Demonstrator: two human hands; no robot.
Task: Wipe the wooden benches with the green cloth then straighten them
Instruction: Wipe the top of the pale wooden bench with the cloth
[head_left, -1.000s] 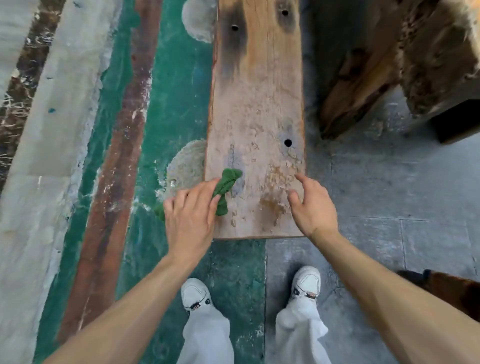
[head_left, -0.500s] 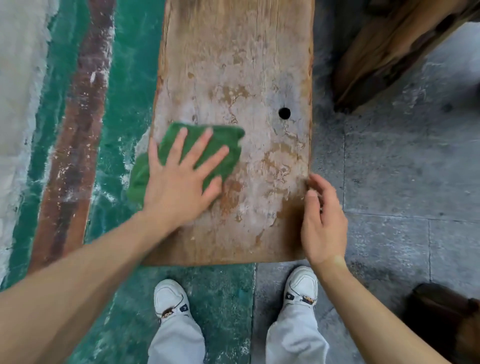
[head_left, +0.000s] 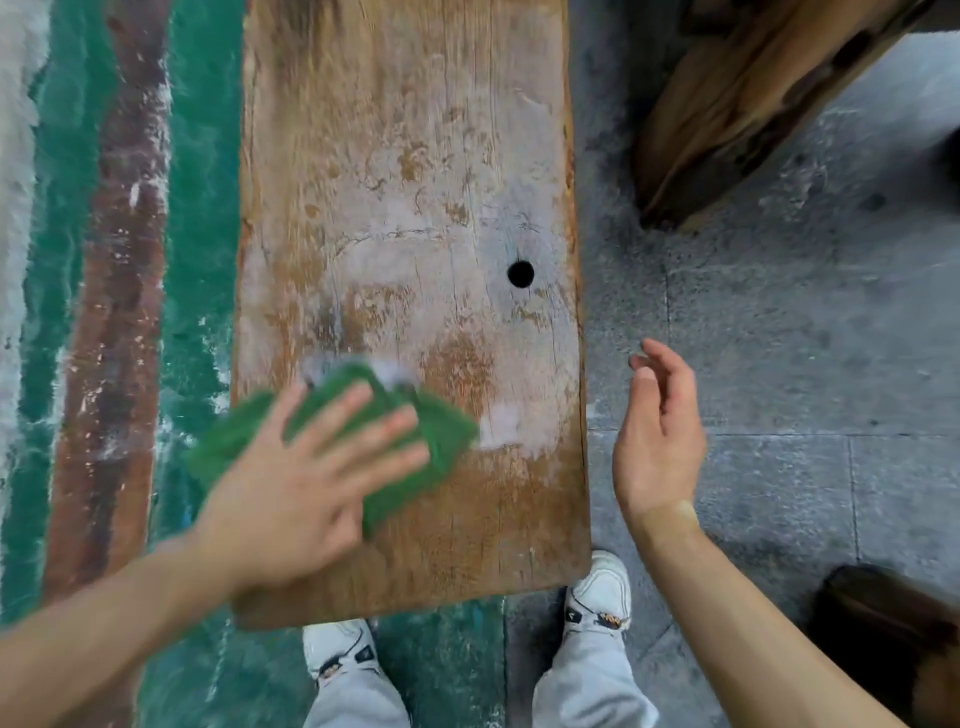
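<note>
Left hand (head_left: 306, 483), fingers spread, presses the soft, limp green cloth (head_left: 441, 431) flat on the heavy, rigid, worn wooden plank bench (head_left: 410, 182), best gripped by its edges; right hand (head_left: 657, 436) hovers empty, loosely curled.

The left hand (head_left: 306, 483) lies flat, palm down, with the fingers (head_left: 384, 423) spread wide and pointing up and to the right (its outline is blurred). The left forearm comes in from the lower left corner. The right hand (head_left: 657, 441) is in the air, open and relaxed, fingers lightly curled, thumb side up; its forearm comes from the lower right.
</note>
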